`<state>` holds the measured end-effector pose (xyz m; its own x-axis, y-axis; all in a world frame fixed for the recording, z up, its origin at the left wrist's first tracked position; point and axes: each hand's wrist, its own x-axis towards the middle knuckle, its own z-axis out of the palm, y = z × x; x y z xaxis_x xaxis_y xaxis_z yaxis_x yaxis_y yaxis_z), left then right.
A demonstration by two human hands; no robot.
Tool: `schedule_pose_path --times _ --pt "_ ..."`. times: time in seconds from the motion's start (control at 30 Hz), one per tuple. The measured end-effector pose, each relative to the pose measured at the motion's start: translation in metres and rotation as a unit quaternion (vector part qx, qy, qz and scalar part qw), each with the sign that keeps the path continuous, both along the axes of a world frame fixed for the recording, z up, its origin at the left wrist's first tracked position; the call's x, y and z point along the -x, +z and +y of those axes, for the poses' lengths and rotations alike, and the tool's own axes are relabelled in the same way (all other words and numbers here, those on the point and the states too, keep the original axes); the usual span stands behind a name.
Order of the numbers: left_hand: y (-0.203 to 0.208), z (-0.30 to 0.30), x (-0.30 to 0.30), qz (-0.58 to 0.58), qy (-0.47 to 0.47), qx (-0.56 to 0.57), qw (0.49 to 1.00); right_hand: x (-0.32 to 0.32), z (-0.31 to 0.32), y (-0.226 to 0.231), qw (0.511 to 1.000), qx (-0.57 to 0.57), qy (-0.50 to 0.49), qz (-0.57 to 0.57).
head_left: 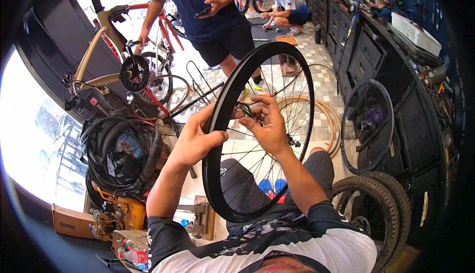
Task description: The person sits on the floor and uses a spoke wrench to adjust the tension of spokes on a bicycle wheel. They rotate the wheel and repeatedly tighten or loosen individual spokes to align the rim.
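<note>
A black bicycle wheel [213, 176] with a deep rim and thin dark spokes stands tilted in front of me, over my legs. My left hand [197, 142] is closed around the rim's left side, its thumb lying on the rim. Through the spokes beside it, my right hand [269, 128] pinches a small green-and-black tool [245, 109] that looks like a spoke wrench. The tool is close to the rim's inner edge; its exact contact with a spoke is hidden by my fingers. The hub [293, 143] shows to the right, near my right forearm.
Coiled black tyres [121, 154] are heaped at left near a gold bike frame [96, 50]. A person [203, 11] stands ahead; another [287, 8] squats farther back. Tan tyres [332, 124], a leaning wheel [346, 139] and knobby tyres [396, 199] flank black cabinets [366, 58].
</note>
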<state>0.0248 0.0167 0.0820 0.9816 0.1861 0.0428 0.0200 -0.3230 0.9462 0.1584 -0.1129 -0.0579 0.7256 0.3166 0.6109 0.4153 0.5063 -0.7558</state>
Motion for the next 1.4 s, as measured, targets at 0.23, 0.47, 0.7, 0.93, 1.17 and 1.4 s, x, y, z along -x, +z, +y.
schedule_pose_path --times 0.23,0.47,0.7,0.93,1.17,1.4 --pt "0.002 0.005 -0.005 -0.034 -0.024 -0.014 0.999 -0.013 -0.007 0.018 0.993 0.002 0.084 0.083" --pt "-0.018 -0.001 0.011 -0.073 0.011 -0.002 0.997 -0.014 -0.005 0.03 0.991 0.056 0.084 0.089" --pt "-0.12 -0.052 0.084 -0.179 0.059 0.119 0.975 -0.036 0.011 0.019 0.991 -0.03 0.064 0.117" --pt "-0.101 -0.053 0.07 -0.189 0.04 0.193 0.962 -0.06 0.012 0.026 0.997 0.006 0.016 0.076" --pt "-0.094 -0.045 0.054 -0.181 0.044 0.189 0.964 -0.08 -0.012 0.046 0.987 0.151 0.022 0.058" --pt "-0.083 -0.036 0.045 -0.177 0.052 0.183 0.966 -0.034 -0.022 0.032 0.979 0.147 0.138 0.041"
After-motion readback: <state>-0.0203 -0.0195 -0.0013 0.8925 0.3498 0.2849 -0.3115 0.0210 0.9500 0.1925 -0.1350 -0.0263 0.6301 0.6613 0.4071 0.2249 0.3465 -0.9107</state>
